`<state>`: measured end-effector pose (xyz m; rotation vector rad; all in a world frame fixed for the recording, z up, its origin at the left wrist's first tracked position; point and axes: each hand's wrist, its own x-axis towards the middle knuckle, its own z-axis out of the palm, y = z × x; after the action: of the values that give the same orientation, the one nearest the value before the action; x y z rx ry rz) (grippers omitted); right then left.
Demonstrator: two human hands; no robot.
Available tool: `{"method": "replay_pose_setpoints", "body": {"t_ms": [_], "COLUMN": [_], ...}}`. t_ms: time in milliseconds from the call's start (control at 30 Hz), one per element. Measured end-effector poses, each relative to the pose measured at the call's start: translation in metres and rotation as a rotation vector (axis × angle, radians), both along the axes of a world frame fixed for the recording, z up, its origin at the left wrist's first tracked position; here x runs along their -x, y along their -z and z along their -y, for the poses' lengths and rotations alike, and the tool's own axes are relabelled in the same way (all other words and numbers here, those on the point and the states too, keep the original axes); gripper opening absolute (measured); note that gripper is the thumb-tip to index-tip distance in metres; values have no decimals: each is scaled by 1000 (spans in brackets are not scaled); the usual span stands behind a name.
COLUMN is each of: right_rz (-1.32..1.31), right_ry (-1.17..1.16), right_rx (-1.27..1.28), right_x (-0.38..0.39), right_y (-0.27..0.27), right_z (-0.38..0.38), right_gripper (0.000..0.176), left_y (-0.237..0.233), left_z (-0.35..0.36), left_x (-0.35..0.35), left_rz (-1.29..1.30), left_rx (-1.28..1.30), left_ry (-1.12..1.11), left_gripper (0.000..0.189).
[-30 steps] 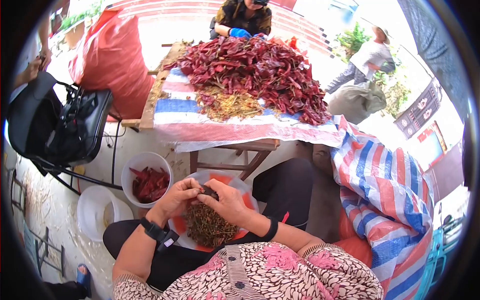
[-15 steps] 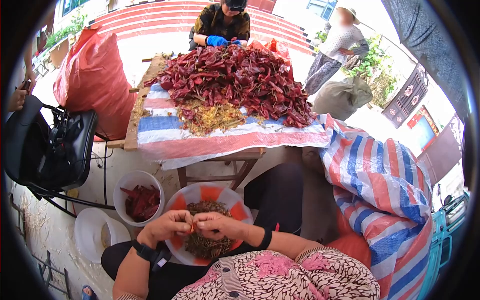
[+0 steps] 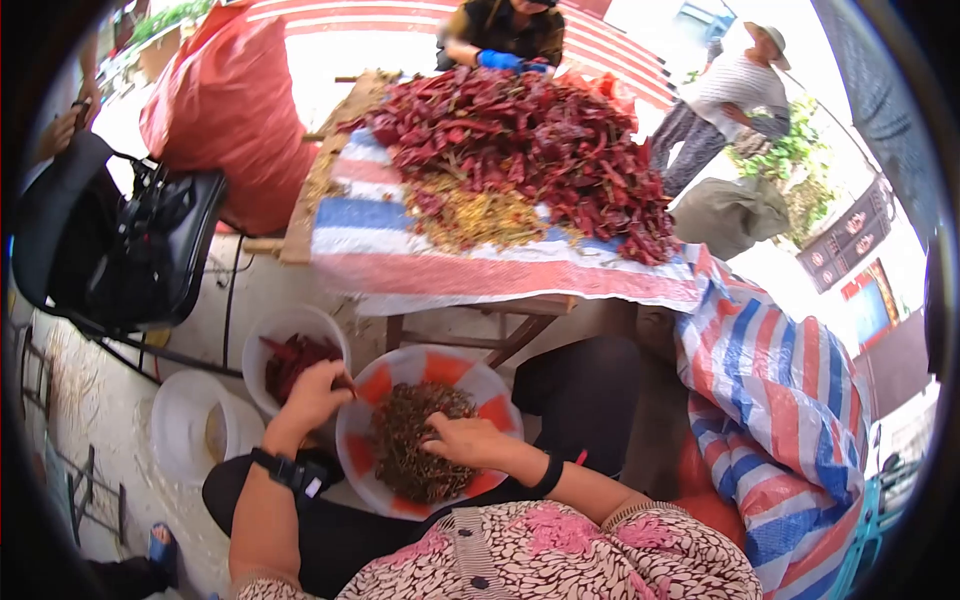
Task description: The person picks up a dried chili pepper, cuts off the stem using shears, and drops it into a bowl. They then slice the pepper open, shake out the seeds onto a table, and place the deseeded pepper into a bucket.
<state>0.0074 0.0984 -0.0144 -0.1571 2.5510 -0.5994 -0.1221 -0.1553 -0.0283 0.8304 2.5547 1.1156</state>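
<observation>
My left hand (image 3: pixel 318 393) is beside the rim of a white bucket (image 3: pixel 340 325) that holds dried red chilies (image 3: pixel 290 362). Its fingers are closed, with a small dark bit at their tips that I cannot make out. Over the red-and-white bowl (image 3: pixel 492 410) on my lap, my right hand (image 3: pixel 465 440) has its fingers curled together just above a heap of brown chili stems (image 3: pixel 412 440). Whatever those fingers hold is hidden or too small to name.
A big pile of dried chilies (image 3: pixel 510 150) lies on a striped sheet (image 3: pixel 480 275) over a table, with a blue-gloved person (image 3: pixel 500 35) behind it. A second bucket (image 3: pixel 195 425), a black chair (image 3: pixel 165 250) and a red sack (image 3: pixel 235 120) stand left. Another person (image 3: pixel 735 100) stands back right.
My hands were together over the bowl, pinching a small reddish thing. They have parted: the left has gone up and left toward the chili bucket, the right stays over the stems. The view has shifted.
</observation>
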Motion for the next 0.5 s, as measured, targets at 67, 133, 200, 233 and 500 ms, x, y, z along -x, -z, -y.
{"method": "replay_pose_setpoints", "body": {"t_ms": [67,133,200,233,500], "right_rz": [61,74,55,37,-238], "right_ry": [-29,-73,-133,-124,-75], "right_rx": [-69,-149,-216,-226,-138], "right_x": [-4,-3,-3,0,17], "right_y": [21,25,26,24,14], "right_z": [-1,-5,-6,-6,-9], "right_gripper": [44,45,45,46,42], "left_y": [12,24,28,25,-1], "left_z": [12,21,22,19,-37], "left_x": [10,22,19,17,-7], "left_rz": [-369,-590,-617,-632,384], "left_rx": [381,430,493,527,101], "left_ry": [-196,-304,-379,-413,154], "left_gripper": [13,17,19,19,42]}}
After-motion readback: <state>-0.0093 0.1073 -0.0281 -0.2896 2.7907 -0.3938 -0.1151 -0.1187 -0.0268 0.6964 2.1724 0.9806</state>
